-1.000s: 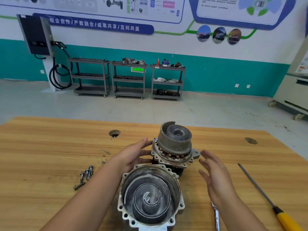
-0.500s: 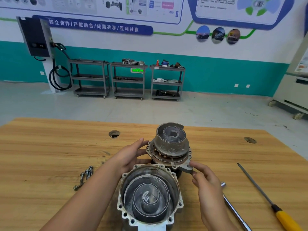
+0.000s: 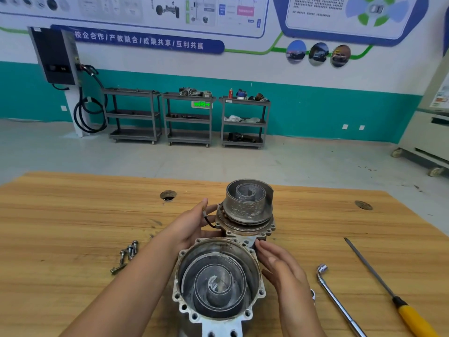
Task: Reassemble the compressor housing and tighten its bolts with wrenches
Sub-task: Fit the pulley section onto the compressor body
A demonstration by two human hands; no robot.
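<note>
Head view: looks down over two forearms onto a wooden worktop, with grey carts along the far wall.
Compressor body: stands upright on the worktop, a spiral scroll sitting on its top and a ring of bolt holes around its flange.
Housing cover: lies just in front of the compressor body on the near side, open face up with its own spiral showing, not fitted.
Left hand: released, with straight fingers and the palm laid against the compressor body's left side, beside a short black wire.
Right hand: released, fingers straight and together, the fingertips touching the compressor body's near lower edge; it holds nothing.
Bolts: a loose cluster lying well to the left of the compressor body.
Socket wrench: L-shaped, lying to the right of the compressor body and nearer the viewer, untouched.
Screwdriver: yellow handle, lying farther right of the compressor body than the wrench.
Hole: a round opening in the worktop, left of the compressor body on the far side.
</note>
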